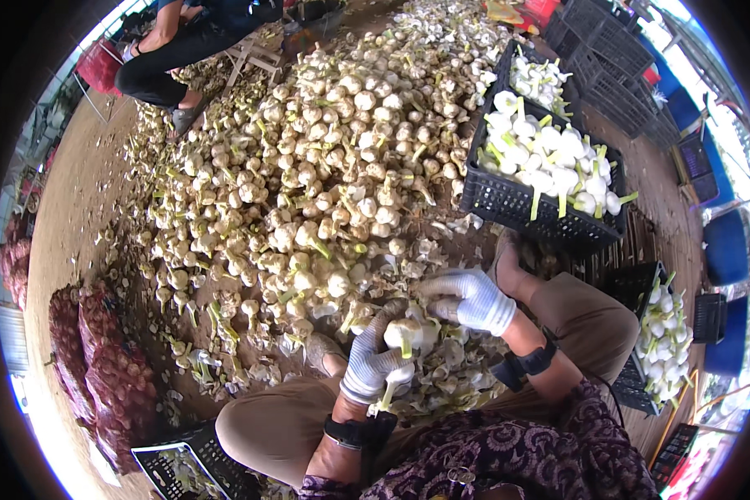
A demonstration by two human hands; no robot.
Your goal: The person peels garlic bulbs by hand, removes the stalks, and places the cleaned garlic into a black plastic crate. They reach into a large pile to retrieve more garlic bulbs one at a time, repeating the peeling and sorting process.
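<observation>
My left hand (370, 357), in a white glove with dirty grey fingers, is closed round a pale garlic bulb (402, 332) whose cut green-yellow stem points toward me. A second peeled white bulb (399, 374) with a stem shows just below that hand; whether it is gripped too I cannot tell. Close by on the right, my gloved right hand (477, 302) has its fingers apart and bent toward the bulb, with nothing visible between them. Under both hands lie loose garlic skins (454, 371). Beyond them spreads a big heap of unpeeled garlic (308, 175).
Black crates of cleaned white garlic (550, 158) stand at the far right; another crate (633, 379) is beside my right knee. Red mesh sacks (112, 375) lie at left, near a black crate (196, 462). Another person (200, 50) sits at the far left.
</observation>
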